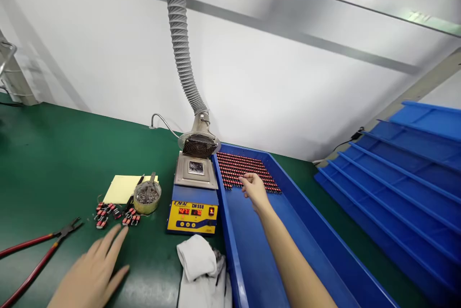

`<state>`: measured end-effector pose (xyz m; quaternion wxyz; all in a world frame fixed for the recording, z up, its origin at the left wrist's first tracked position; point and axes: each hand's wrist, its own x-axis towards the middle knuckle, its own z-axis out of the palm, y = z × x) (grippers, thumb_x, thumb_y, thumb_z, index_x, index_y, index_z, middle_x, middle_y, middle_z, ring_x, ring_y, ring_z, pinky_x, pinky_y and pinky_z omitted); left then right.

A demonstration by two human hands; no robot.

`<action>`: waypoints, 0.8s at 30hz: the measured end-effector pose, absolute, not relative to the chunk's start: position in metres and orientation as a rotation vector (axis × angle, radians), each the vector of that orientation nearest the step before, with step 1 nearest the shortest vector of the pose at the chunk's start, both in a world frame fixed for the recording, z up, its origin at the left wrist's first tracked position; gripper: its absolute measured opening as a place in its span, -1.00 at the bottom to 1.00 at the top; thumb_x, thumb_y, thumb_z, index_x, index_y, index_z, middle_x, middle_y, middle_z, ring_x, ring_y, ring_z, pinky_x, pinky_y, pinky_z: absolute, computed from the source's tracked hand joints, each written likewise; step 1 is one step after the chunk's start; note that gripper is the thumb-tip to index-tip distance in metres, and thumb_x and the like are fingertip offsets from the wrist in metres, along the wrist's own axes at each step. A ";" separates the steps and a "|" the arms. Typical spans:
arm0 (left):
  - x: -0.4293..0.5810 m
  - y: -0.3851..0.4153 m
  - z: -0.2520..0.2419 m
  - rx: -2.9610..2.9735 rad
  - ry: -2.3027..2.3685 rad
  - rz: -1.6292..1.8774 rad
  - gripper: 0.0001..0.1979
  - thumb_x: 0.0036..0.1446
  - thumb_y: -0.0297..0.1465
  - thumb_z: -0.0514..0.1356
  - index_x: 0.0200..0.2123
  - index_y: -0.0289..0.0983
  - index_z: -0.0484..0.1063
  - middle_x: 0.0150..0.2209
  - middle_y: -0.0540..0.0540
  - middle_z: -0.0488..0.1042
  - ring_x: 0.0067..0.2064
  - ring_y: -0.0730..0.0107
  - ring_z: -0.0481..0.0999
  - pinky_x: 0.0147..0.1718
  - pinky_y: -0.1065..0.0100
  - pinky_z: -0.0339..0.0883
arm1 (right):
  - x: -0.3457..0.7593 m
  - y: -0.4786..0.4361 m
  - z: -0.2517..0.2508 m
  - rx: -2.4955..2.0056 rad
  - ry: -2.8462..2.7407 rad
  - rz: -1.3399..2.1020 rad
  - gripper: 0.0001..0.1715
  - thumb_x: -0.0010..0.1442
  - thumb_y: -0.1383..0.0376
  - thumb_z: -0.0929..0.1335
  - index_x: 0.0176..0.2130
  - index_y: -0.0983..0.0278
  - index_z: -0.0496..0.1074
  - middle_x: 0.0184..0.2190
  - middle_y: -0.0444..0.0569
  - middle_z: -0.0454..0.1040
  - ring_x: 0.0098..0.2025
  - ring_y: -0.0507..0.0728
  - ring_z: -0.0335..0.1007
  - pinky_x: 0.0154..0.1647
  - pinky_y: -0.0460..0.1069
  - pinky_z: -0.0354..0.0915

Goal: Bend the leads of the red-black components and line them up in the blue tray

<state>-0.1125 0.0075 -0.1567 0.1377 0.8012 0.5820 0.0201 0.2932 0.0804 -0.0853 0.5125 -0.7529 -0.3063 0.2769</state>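
Note:
My left hand (pixel 91 267) is open above the green table, fingers stretched toward a loose heap of small red-and-black coil-like parts (pixel 103 213). Its fingertips come close to the nearest of them. Over a long blue tray (pixel 248 231) my right hand (pixel 254 189) has its thumb and fingers pinched together; anything between them is too small to make out. Beneath and behind it, similar red-and-black parts (pixel 239 166) stand in tight rows at the tray's far end. Pliers with red handles (pixel 59 241) lie spread beside my left hand.
A yellow-and-blue solder pot (pixel 192 212) stands against the tray, under a fume hose (pixel 180 34). Left of it are a round tin (pixel 147 197) and yellow paper (pixel 122 188). White gloves (pixel 201 269) lie in front. Stacked blue trays (pixel 396 178) lean at the right.

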 end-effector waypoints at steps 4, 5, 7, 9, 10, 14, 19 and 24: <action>-0.101 0.042 -0.148 2.506 1.864 -0.255 -0.47 0.28 -0.47 -0.05 0.30 -0.44 0.02 0.32 -0.42 0.07 0.21 -0.22 0.29 -0.01 0.01 0.38 | 0.263 0.030 -0.031 -1.667 -0.931 0.500 -0.77 0.13 0.25 0.46 -0.45 0.32 0.41 -0.50 -0.19 0.38 -0.46 0.00 0.28 -0.42 -0.08 0.26; -0.099 0.046 -0.148 2.525 1.854 -0.241 -0.50 0.29 -0.50 -0.09 0.29 -0.43 0.07 0.31 -0.42 0.10 0.19 -0.19 0.32 -0.03 0.04 0.40 | 0.253 0.016 -0.022 -1.619 -0.951 0.460 -0.71 0.11 0.20 0.46 -0.50 0.30 0.40 -0.55 -0.20 0.35 -0.49 0.00 0.23 -0.46 -0.09 0.20; -0.096 0.050 -0.151 2.557 1.826 -0.162 -0.52 0.31 -0.55 -0.18 0.26 -0.43 0.15 0.28 -0.42 0.16 0.14 -0.10 0.39 -0.09 0.09 0.43 | 0.233 -0.009 -0.011 -1.525 -0.955 0.412 -0.64 0.11 0.08 0.44 -0.51 0.27 0.39 -0.60 -0.21 0.31 -0.54 0.00 0.17 -0.52 -0.08 0.13; -0.096 0.053 -0.155 2.570 1.810 -0.095 -0.51 0.31 -0.56 -0.25 0.23 -0.45 0.19 0.24 -0.43 0.20 0.09 -0.03 0.43 -0.15 0.13 0.46 | 0.215 -0.026 -0.008 -1.439 -0.929 0.385 -0.60 0.11 0.01 0.40 -0.51 0.26 0.38 -0.61 -0.20 0.31 -0.56 0.00 0.15 -0.54 -0.08 0.11; -0.096 0.055 -0.156 2.578 1.796 -0.070 -0.51 0.31 -0.55 -0.25 0.22 -0.47 0.20 0.23 -0.42 0.22 0.08 0.00 0.44 -0.16 0.15 0.46 | 0.207 -0.030 -0.008 -1.402 -0.918 0.382 -0.60 0.11 0.01 0.40 -0.51 0.25 0.37 -0.60 -0.19 0.31 -0.56 0.00 0.14 -0.54 -0.07 0.12; -0.097 0.061 -0.159 2.621 1.696 0.016 -0.55 0.30 -0.55 -0.21 0.10 -0.41 0.33 0.13 -0.32 0.36 0.07 0.08 0.44 -0.07 0.15 0.41 | 0.186 -0.034 -0.009 -1.293 -0.927 0.421 -0.63 0.12 0.06 0.40 -0.54 0.25 0.37 -0.59 -0.18 0.32 -0.56 0.00 0.16 -0.53 -0.07 0.14; -0.093 0.058 -0.155 2.655 1.591 0.089 -0.59 0.29 -0.53 -0.18 -0.05 -0.35 0.44 0.12 -0.29 0.39 0.07 0.08 0.43 -0.05 0.16 0.39 | 0.175 -0.031 -0.007 -1.222 -0.999 0.504 -0.63 0.13 0.09 0.41 -0.55 0.25 0.38 -0.61 -0.17 0.33 -0.56 0.00 0.18 -0.52 -0.08 0.16; -0.084 0.057 -0.150 2.663 1.556 0.122 -0.61 0.28 -0.53 -0.12 0.06 -0.34 0.36 0.04 -0.28 0.44 -0.05 0.05 0.51 -0.15 0.15 0.41 | 0.172 -0.031 -0.009 -1.178 -1.050 0.573 -0.64 0.13 0.08 0.41 -0.54 0.25 0.39 -0.62 -0.16 0.33 -0.56 0.00 0.19 -0.53 -0.09 0.17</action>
